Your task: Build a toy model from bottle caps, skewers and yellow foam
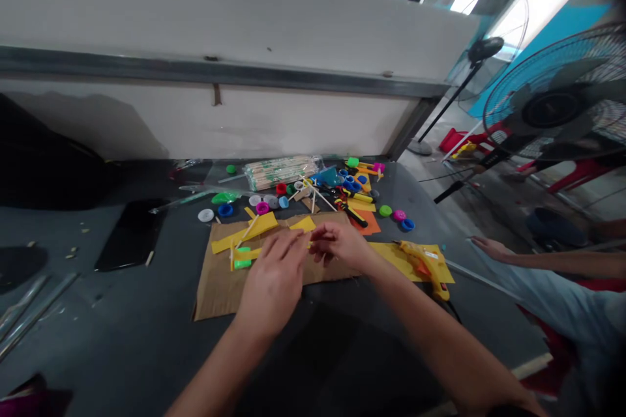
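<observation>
My left hand (276, 270) is over a sheet of brown cardboard (220, 287), its fingers closed on a small yellow craft piece (233, 256). A bright green bottle cap (242, 259) is part of that piece, whose narrow strip runs under my fingers. Close beside it, my right hand (340, 244) has its fingers curled in a pinch by the far end of the strip. What it pinches is hidden. Yellow paper strips (267, 225) lie on the cardboard beyond my left hand, with a thin white stick (249, 229) across them.
Wooden sticks in a plastic pack (281, 171), several coloured bottle caps (263, 208) and a yellow-black cutter (356, 214) lie behind the cardboard. A yellow glue gun (425, 265) rests at right on yellow paper. A black phone (131, 234) lies left. Another person's hand (491, 249) reaches in from the right.
</observation>
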`<state>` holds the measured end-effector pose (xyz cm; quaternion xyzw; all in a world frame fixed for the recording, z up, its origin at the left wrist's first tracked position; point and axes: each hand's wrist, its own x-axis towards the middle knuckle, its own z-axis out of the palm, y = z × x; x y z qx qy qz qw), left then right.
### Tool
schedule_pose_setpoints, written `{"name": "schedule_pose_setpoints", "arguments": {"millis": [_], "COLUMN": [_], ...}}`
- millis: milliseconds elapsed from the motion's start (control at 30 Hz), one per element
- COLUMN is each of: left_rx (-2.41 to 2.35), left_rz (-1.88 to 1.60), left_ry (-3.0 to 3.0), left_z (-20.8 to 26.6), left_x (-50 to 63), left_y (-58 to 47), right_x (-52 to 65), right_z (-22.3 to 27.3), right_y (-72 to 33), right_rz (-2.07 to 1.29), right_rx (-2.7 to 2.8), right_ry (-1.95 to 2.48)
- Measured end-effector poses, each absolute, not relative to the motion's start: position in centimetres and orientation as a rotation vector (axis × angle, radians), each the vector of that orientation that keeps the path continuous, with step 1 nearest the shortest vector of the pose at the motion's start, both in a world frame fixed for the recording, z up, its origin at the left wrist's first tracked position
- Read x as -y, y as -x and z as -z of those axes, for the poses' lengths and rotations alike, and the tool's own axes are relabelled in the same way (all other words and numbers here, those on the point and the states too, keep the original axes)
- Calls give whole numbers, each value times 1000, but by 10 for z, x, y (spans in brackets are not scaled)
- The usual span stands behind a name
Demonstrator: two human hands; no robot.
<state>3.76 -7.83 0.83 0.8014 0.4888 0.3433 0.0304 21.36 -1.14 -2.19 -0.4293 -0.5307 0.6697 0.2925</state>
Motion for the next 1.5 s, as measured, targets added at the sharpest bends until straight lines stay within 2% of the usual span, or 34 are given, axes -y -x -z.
{"name": "schedule_pose_setpoints", "arguments": {"millis": [133,200,267,433,733,800,867,1033,1100,1233,1500], "left_rx": [-1567,-1675,-1745,-1549,-1354,-1308,-1267,-1228,-1228,-1187,-1145], "left_rz": [-829,-794,-835,-1016,-1079,-1076,-1087,-1164,-1166,-1117,-1094], "left_ry": [-2358,-2189,-1935,-1324,-879,-818,-779,-638,-575,-542,-498], "left_z": [28,36,39,47,40,38,36,32,31,31,31], "left_x": [78,79,81,88,81,82,84,86,87,90,89], "left_y": [-46,-43,-40,-41,-34,-34,-36,-37,-38,-43,-47], "right_x": [17,8,-15,-93,-127,-122,-109,-39,-7,35,45], "right_z": [16,14,11,15,32,26,20,10,8,14,35], "right_y": [-216,-214,-209,-180,-163,-169,-174,-185,-187,-186,-176], "right_rz": [-1694,-1692,-1536,-144,5,-47,-272,-1396,-1611,-1664,-1600], "right_rx": [1662,1795,1994,2658,2933,2827,2590,1518,1199,959,995], "right_ry": [1133,1131,1193,1382,1214,1187,1174,1158,1069,993,1021]}}
